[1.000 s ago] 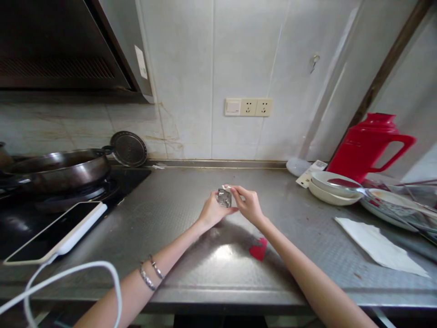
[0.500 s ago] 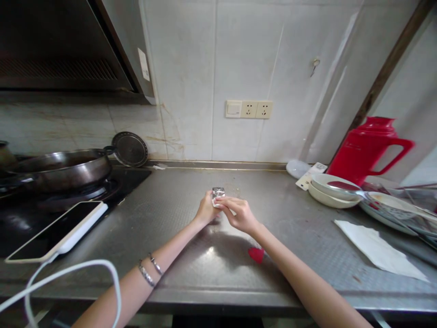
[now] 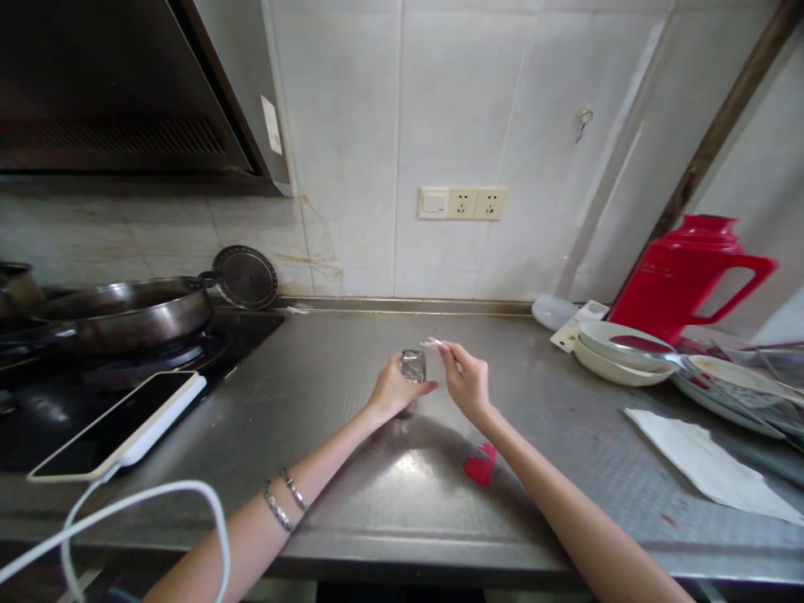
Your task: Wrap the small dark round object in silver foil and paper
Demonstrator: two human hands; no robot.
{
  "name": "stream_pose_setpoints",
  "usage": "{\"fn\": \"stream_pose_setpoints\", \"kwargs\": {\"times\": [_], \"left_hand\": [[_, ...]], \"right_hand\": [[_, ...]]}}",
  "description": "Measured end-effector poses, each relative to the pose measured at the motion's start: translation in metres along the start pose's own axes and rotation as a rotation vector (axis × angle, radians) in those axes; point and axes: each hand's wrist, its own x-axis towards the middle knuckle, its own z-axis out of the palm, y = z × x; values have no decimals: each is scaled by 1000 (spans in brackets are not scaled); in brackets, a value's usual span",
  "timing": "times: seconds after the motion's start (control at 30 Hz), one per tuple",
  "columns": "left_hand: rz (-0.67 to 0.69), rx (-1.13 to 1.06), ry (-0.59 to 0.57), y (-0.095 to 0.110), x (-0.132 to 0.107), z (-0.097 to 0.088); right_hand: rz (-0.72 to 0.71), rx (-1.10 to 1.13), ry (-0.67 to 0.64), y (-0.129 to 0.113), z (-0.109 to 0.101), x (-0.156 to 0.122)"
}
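Our right hand has drawn back to the right since the frame half a second ago, when its fingers lay against the near side of the small clear block. Now its fingertips stand off beyond the block's right edge, with a thin white scrap reaching from them toward the block's top. With that change, we see the block's near face uncovered, and we judge the moment to be a pause between touches, with the two hands working on one small thing. Whether the scrap's tip meets the block or hangs just over it, we cannot tell.

Our right hand is pinched nearly closed, thumb and forefinger gripping the scrap, the other fingers curled in. Our left hand is partly open, wrapped around the block's left side and gripping it, with the thumb stretched out to the right along the near side; the fingers behind the block are mostly hidden from us. Block and hands are at the middle of the scene, over the metal desk; we take the block to be held up rather than set down, though its lower edge is covered.

Nearer to us and to the right is a red patch, perhaps a reflection. Farther right lie a white tissue and stacked bowls; on the left, a phone rests near a pan.
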Motion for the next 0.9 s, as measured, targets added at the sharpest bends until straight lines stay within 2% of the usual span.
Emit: {"fn": "stream_pose_setpoints", "kwargs": {"times": [0.13,0.37,0.63,0.7,0.77,0.9], "left_hand": [[93,4,20,0,2,-1],[144,-16,-54,0,2,-4],[48,-83,-10,-1,6,-7],[17,-98,7,-2,8,-8],[6,-106,13,-3,10,-8],[-13,-99,15,-5,13,-7]], "right_hand": [[-136,0,-130,10,5,-6],[-332,7,-165,14,5,-9],[-400,31,-219,10,0,-10],[-378,52,-235,6,-1,-9],[-288,70,-220,5,-1,-8],[83,51,0,14,-1,-3]]}}
